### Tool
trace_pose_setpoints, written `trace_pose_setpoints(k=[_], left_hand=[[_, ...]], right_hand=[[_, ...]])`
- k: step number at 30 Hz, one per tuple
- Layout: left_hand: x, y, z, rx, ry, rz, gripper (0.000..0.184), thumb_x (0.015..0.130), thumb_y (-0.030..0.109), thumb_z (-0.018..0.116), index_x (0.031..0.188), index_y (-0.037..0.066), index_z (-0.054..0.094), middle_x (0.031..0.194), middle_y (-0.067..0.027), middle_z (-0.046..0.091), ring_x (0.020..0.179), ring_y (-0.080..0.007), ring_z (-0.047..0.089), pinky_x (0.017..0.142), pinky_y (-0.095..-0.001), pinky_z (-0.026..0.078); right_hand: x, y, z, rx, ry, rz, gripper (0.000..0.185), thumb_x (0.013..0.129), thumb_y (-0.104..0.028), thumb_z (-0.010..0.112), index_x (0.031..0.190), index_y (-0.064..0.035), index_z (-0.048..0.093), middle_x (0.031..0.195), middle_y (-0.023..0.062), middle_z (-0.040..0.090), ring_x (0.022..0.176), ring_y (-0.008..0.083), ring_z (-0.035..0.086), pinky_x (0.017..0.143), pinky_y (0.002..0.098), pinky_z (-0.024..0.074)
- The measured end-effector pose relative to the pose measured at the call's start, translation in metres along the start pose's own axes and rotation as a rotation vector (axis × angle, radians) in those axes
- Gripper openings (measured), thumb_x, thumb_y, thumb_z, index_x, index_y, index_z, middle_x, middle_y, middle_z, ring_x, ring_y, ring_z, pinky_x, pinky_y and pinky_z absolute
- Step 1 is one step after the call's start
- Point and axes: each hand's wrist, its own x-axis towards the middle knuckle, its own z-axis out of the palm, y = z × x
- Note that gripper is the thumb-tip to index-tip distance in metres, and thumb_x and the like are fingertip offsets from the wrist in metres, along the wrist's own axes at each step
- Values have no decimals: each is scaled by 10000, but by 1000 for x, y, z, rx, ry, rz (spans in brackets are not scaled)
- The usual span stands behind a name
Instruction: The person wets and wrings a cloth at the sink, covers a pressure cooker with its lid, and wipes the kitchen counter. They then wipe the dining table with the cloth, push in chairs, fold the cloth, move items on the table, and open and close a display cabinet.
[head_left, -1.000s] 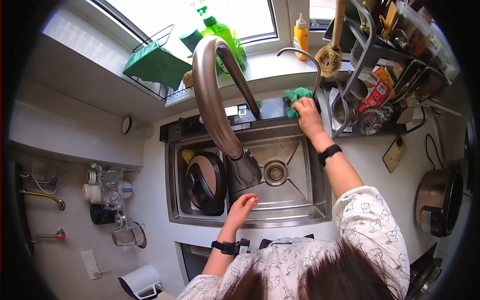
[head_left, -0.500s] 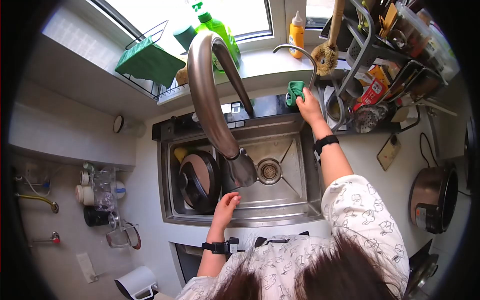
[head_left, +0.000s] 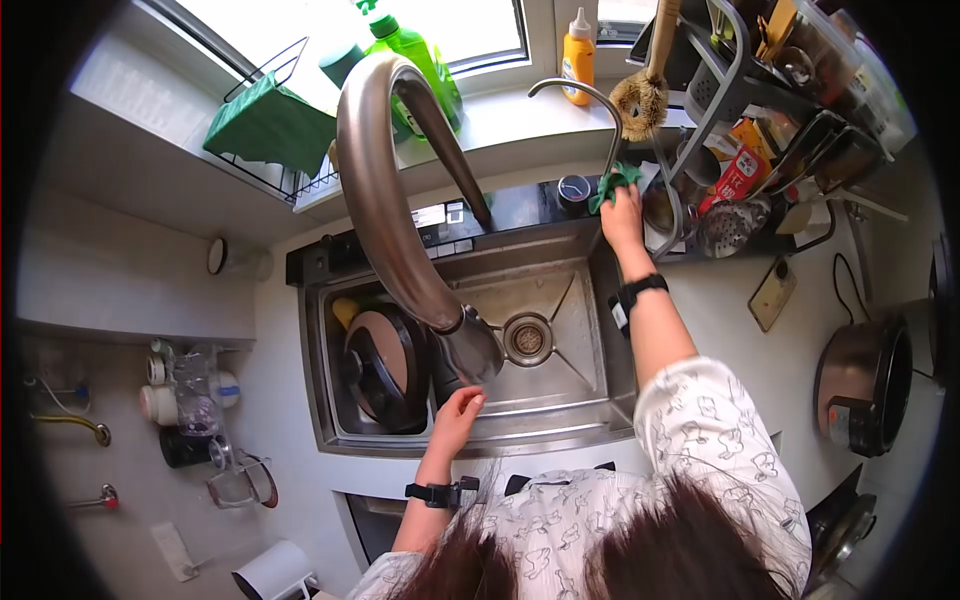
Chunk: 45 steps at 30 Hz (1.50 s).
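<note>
A crumpled green cloth (head_left: pixel 615 186) is gripped in my right hand (head_left: pixel 624 222), against the base of the small curved tap (head_left: pixel 612 130) behind the sink's back right corner. Just left of the cloth, a round knob (head_left: pixel 574 190) shows on the black back strip (head_left: pixel 520 210). My left hand (head_left: pixel 457 416) hangs over the sink's front edge, fingers curled together, with nothing visible in them. Beside it is the head of the large steel faucet (head_left: pixel 470 346). A dark round lid (head_left: pixel 384 365) stands in the left part of the sink (head_left: pixel 530 420).
On the sill are a green soap bottle (head_left: pixel 430 75) and a yellow bottle (head_left: pixel 577 60). A rack (head_left: pixel 715 110) crowded with utensils stands at the right, near a brush (head_left: pixel 640 100), a phone (head_left: pixel 773 293) and a cooker (head_left: pixel 862 385). Another green cloth (head_left: pixel 268 122) hangs at left.
My right hand has moved right with the cloth, from the black strip to the small tap's base, uncovering the round knob. My left hand stays near the sink's front edge. The view has shifted slightly.
</note>
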Motion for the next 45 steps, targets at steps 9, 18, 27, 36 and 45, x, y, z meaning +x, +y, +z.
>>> trace_pose_setpoints(k=[9, 18, 27, 36, 45], left_hand=[[3, -5, 4, -52, -2, -83, 288, 887, 211, 526, 1081, -1, 537, 969, -77, 624, 908, -127, 567, 816, -244, 427], [6, 0, 9, 122, -47, -12, 290, 893, 182, 509, 1104, -17, 508, 1002, -94, 610, 919, -142, 564, 828, -258, 432], [-10, -18, 0, 41, 1, -68, 283, 895, 163, 500, 1106, -26, 507, 1012, -108, 607, 932, -148, 560, 840, -254, 426], [-15, 4, 16, 129, -38, -53, 301, 878, 212, 537, 1098, 6, 534, 992, -79, 621, 902, -136, 564, 817, -255, 427], [-29, -36, 3, 7, 67, -13, 312, 843, 224, 582, 1093, 40, 553, 912, -94, 630, 834, -160, 592, 754, -275, 459]], right_hand=[[1, -25, -35, 51, -200, 136, 233, 700, 1, 467, 909, 25, 566, 1054, 211, 521, 1024, 380, 474, 887, 401, 396], [-25, -42, -47, -171, -155, -214, 213, 677, -9, 550, 875, -68, 601, 1015, 103, 530, 1045, 284, 471, 843, 399, 404], [27, -71, -61, -294, -472, -186, 420, 729, -55, 512, 1146, -102, 483, 1071, 88, 552, 984, 289, 531, 810, 403, 462], [76, -114, -41, -927, -1125, -152, 903, 670, -87, 570, 1418, -142, 66, 1149, 144, 564, 1035, 280, 565, 851, 398, 457], [61, -65, -42, -779, -913, -398, 851, 701, -10, 539, 1405, -220, 109, 1021, 156, 569, 884, 309, 600, 718, 417, 490]])
